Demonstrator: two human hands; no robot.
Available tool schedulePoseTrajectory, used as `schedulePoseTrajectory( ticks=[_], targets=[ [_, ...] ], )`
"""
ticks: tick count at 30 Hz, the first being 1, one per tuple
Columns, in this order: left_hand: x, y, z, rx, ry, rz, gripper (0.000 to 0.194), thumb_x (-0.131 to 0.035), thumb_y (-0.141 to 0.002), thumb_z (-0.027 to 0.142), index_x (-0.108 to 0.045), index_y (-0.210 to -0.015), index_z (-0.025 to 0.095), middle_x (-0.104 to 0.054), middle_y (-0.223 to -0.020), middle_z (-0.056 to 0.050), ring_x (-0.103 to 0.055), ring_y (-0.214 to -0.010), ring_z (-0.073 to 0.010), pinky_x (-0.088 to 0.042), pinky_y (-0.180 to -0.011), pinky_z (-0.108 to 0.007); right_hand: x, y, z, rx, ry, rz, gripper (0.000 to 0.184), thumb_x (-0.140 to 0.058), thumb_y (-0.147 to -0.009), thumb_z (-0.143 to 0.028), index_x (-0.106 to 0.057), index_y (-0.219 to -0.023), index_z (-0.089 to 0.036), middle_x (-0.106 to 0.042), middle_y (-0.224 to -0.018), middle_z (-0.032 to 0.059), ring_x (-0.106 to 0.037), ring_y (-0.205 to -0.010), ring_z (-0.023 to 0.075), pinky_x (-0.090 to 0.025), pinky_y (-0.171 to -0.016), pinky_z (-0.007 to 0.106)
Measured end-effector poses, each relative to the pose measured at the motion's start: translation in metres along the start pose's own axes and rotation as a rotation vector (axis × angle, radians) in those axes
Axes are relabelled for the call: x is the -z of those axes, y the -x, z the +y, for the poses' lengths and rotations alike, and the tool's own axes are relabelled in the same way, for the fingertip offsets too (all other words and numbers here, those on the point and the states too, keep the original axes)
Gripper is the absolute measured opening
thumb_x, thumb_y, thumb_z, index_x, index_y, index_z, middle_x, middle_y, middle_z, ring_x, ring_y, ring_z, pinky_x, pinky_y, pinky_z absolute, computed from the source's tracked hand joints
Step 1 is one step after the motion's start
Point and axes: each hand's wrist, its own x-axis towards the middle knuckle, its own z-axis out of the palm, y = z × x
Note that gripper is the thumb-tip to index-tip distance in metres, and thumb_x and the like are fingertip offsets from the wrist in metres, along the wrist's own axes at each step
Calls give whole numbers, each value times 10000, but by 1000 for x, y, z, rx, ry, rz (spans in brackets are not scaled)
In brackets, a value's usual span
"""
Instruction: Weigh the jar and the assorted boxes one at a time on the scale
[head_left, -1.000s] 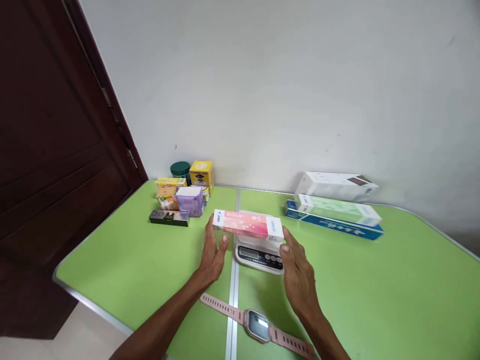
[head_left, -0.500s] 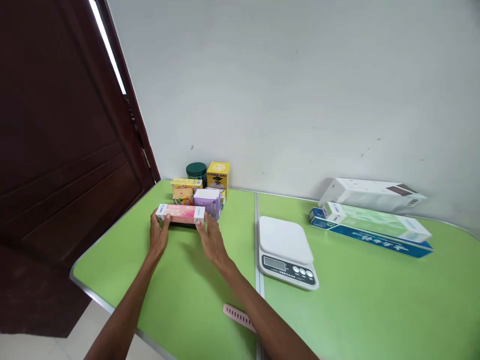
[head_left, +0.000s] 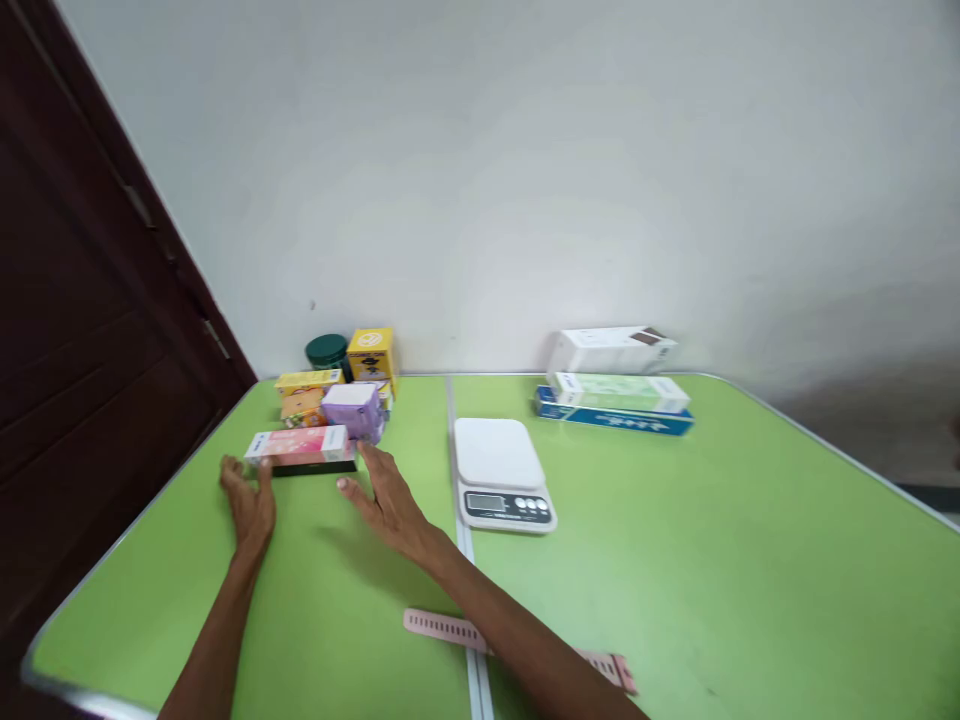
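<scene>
Right hand (head_left: 390,505) has come off the pink box (head_left: 300,440) since the earlier frame, where both hands gripped its ends; camera view has swung too. Left to right, clock centred on the scale: left hand (head_left: 251,500) at 9 o'clock, thumb and fingers wide around the box's near left corner; can't tell if they touch. Pink box, also 9 o'clock, lies flat on the black box (head_left: 319,468). Behind it, toward 10: yellow flat box (head_left: 307,380), orange pack (head_left: 302,403), green-lidded jar (head_left: 326,348), purple pack (head_left: 352,405), yellow cube box (head_left: 371,350). Right hand, between 8 and 9, fingers wide, holding nothing, just beside the black box's right end. Pink strap (head_left: 442,625) near 7, partly under the right forearm, other end past it at 5. White scale (head_left: 499,455) mid-counter (head_left: 712,560), display too small to read. At 2: white box (head_left: 607,345) at the back, green-white box (head_left: 619,388) on the blue box (head_left: 652,423) in front. Progress, as judged: putting the pink box down looks nearly done, box on its support, right hand free; left is only the left hand, not yet away from it.
</scene>
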Motion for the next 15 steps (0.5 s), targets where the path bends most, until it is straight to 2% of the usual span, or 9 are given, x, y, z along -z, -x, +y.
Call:
schedulePoseTrajectory(
  ticks=[3,5,7,9,11,13,15],
  targets=[
    [-4,11,25,-238,-78,70,975,-576,-914,637,-232,-1591,24,-318,-1580,-311,-335,-1503,-407,-292,-1241,-579,65,28,-6,54,65,118,610,-525,-1017,-582,-501,-1533,-260,-589,-1501,126,-524,-1404,307,-434,-1184,546],
    [-16,24,54,-370,-58,45,970,-544,-939,637,-213,-1600,10,-298,-1590,-313,-302,-1520,-398,-283,-1249,-564,118,46,2,55,150,295,533,-518,-1030,-541,-550,-1487,-269,-619,-1451,130,-557,-1356,302,-467,-1147,552],
    [-38,43,91,-444,14,-39,918,-518,-960,637,-226,-1607,55,-296,-1616,-279,-298,-1532,-374,-261,-1266,-546,174,62,23,-10,257,509,512,-495,-1036,-535,-576,-1454,-249,-628,-1417,155,-578,-1306,314,-499,-1089,571],
    [-68,66,129,-472,112,-174,861,-508,-969,644,-261,-1604,118,-316,-1637,-232,-298,-1547,-347,-225,-1288,-530,225,78,53,-98,361,724,560,-476,-1026,-574,-572,-1448,-218,-620,-1415,177,-570,-1295,336,-492,-1068,597],
    [-105,90,167,-451,198,-351,817,-491,-971,666,-304,-1593,171,-348,-1647,-193,-303,-1559,-321,-211,-1299,-506,268,92,86,-174,443,896,659,-428,-1008,-644,-551,-1458,-178,-602,-1430,202,-527,-1337,360,-438,-1104,627],
    [-146,113,202,-358,259,-566,802,-453,-976,691,-313,-1594,201,-347,-1670,-173,-307,-1570,-299,-207,-1305,-479,300,102,115,-280,465,1006,784,-369,-984,-709,-511,-1483,-121,-566,-1463,239,-478,-1390,380,-357,-1161,643],
    [-191,132,233,-186,270,-793,812,-395,-996,684,-252,-1621,186,-301,-1703,-176,-315,-1575,-281,-232,-1297,-450,323,105,136,-415,413,1094,885,-313,-965,-749,-464,-1509,-67,-507,-1516,273,-440,-1433,393,-295,-1204,626]
  ],
)
